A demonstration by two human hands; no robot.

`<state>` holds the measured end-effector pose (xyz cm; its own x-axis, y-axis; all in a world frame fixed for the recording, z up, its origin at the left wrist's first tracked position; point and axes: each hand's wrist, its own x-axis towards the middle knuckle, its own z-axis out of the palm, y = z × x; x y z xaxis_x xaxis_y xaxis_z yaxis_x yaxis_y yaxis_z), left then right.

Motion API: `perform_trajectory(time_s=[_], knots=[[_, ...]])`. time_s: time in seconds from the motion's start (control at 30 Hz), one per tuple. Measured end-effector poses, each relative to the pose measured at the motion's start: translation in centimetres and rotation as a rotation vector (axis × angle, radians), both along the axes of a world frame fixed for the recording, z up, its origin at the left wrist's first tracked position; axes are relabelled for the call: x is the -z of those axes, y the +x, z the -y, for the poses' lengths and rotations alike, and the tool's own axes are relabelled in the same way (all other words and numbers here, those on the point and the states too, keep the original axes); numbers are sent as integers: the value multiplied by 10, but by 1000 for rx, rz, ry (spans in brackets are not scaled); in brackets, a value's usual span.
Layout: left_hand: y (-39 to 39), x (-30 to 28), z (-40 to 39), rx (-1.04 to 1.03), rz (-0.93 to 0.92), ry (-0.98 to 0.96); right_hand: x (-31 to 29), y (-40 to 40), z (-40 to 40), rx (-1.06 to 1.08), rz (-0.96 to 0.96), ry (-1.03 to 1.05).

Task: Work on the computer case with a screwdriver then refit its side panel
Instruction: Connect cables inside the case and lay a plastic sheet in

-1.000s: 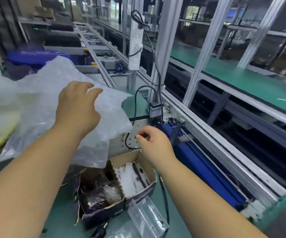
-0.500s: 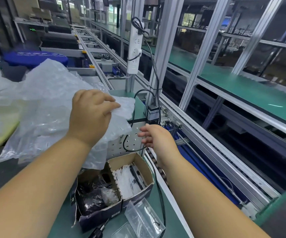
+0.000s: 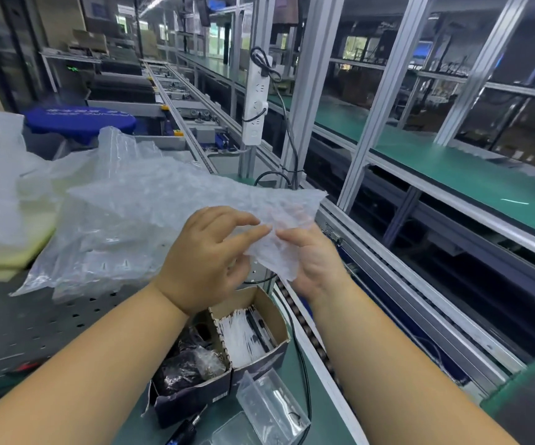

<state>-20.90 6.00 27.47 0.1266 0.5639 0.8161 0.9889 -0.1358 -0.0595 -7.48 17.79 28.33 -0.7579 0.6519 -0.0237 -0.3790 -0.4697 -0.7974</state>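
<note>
Centrally: left hand (image 3: 206,255) and right hand (image 3: 311,258) both pinch one corner of the bubble wrap sheet (image 3: 150,213), fingertips nearly meeting. Computer case side panel (image 3: 35,326), grey and perforated, lies flat left of the cardboard box (image 3: 224,354), below the wrap, touched by neither hand. Screwdriver (image 3: 184,430) lies just in front of the box, unheld.

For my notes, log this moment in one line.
left hand: pinching bubble wrap | right hand: holding its corner | screwdriver: untouched
</note>
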Motion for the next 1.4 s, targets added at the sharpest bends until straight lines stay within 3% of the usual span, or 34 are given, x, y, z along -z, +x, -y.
perform_trajectory(time_s=[0.17,0.3,0.37,0.53,0.67,0.93,1.07,1.27,1.4], knots=[[29,-4,-3,99,332,-15,-12,63,-20,86,-151,147],[62,-10,-18,95,596,-37,-16,132,-30,193,-68,317],[81,-13,-29,80,593,-110,-18,170,-33,249,28,410],[144,-21,-58,118,314,-327,-24,270,-30,359,195,554],[213,-20,-76,192,223,-422,-31,348,-12,470,290,621],[357,-21,-88,393,210,-379,-40,500,30,691,361,627],[429,-29,-88,388,186,-394,-49,566,52,838,398,640],[519,-36,-82,534,492,-600,-60,652,75,1329,686,704],[566,-39,-78,583,758,-746,-53,687,96,1660,1087,1032]])
